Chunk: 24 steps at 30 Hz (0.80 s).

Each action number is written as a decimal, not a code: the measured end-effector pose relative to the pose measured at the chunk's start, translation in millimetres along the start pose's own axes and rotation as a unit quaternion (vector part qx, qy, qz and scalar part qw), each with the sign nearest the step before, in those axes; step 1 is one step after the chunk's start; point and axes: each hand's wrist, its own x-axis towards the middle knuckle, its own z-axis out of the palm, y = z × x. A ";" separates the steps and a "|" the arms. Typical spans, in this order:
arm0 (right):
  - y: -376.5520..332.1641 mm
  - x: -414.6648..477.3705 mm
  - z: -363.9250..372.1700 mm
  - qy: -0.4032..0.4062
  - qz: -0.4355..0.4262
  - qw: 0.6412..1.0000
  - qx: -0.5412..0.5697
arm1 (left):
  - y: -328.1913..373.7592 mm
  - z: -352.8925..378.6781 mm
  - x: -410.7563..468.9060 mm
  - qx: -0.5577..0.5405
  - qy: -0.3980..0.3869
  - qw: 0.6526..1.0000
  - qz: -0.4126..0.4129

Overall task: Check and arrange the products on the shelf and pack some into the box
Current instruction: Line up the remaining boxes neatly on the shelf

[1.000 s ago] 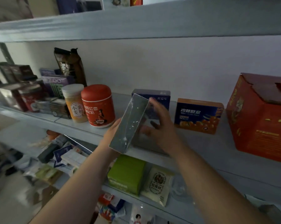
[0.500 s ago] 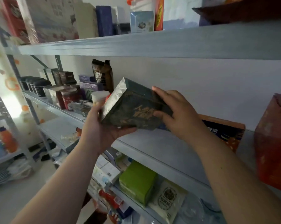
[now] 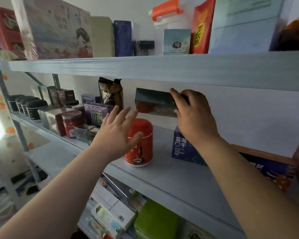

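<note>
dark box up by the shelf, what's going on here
A person is working at a stocked shelf. The right hand grips a dark box by its right end and holds it in the air above the middle shelf, higher than the red canister and blue box standing there. The left hand is open with fingers spread, in front of the red canister, holding nothing. The dark box is not yet set down.
</note>
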 end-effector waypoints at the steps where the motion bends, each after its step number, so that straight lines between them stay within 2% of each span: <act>1: -1.6 7.0 8.5 -0.017 0.000 1.000 -0.007 | -3.5 3.7 6.5 0.017 -0.009 1.000 0.016; 5: -7.1 40.2 38.6 -0.142 0.038 0.989 -0.014 | -14.5 17.7 28.1 0.044 -0.023 0.996 0.070; 11: -11.9 68.9 94.2 -0.341 0.106 0.934 -0.016 | -29.7 35.6 40.7 0.014 -0.036 0.993 0.116; 16: -18.6 60.1 134.4 -0.421 0.139 0.896 -0.010 | -37.6 40.1 51.4 -0.022 -0.010 0.989 0.144; 21: -7.6 44.0 156.1 -0.490 0.116 0.864 -0.028 | -37.0 40.7 62.6 -0.031 0.001 0.987 0.156; 24: -3.2 45.0 138.1 -0.502 0.086 0.858 -0.069 | -29.9 40.1 68.2 -0.037 0.003 0.985 0.167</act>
